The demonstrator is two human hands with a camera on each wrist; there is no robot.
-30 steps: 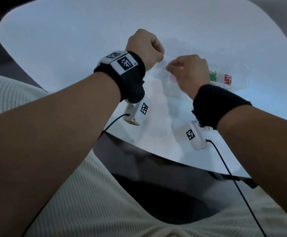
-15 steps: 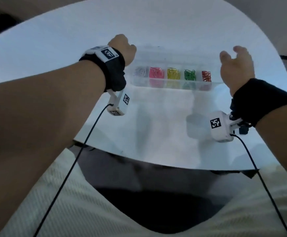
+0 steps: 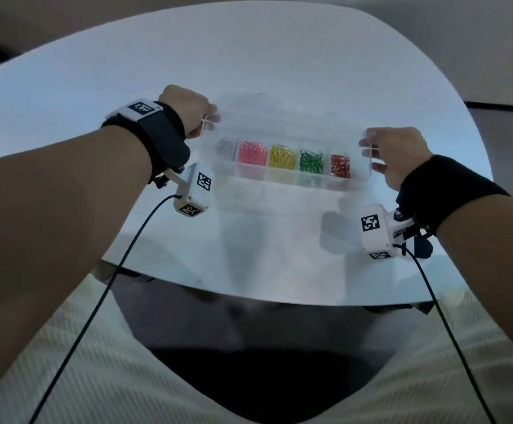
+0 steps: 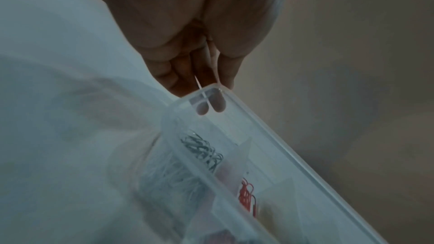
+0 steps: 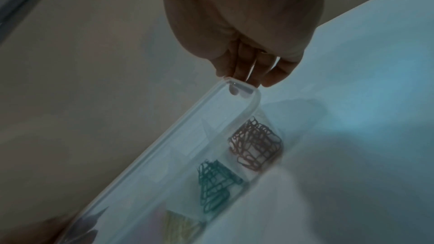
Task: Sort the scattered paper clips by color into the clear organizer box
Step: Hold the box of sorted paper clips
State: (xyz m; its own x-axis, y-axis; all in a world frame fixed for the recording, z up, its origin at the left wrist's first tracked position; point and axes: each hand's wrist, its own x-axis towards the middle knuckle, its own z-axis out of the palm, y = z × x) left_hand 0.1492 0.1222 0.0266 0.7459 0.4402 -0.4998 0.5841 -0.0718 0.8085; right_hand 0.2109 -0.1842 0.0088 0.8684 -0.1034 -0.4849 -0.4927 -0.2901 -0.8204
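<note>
Fingers of the left hand (image 3: 188, 108) pinch the lid (image 3: 285, 117) corner of the clear organizer box (image 3: 282, 179) on the counter (image 3: 279, 50); silver, pink, yellow, green, red paper clips (image 3: 340, 166) sit sorted inside; the right hand (image 3: 399, 154) pinches the opposite corner. Uneven closing could jolt the box and mix colors.

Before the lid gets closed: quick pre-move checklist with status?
1. Left hand on the lid at its left corner: ok, fingers pinch it.
2. Right hand on the right corner: ok, pinching.
3. Colors separated in the organizer box: ok; silver clips, pink clips, yellow clips, green clips, red clips each in own compartment.
4. Loose clips on the white table: ok, none visible.
5. Clips poking above the dividers: cannot tell.
</note>
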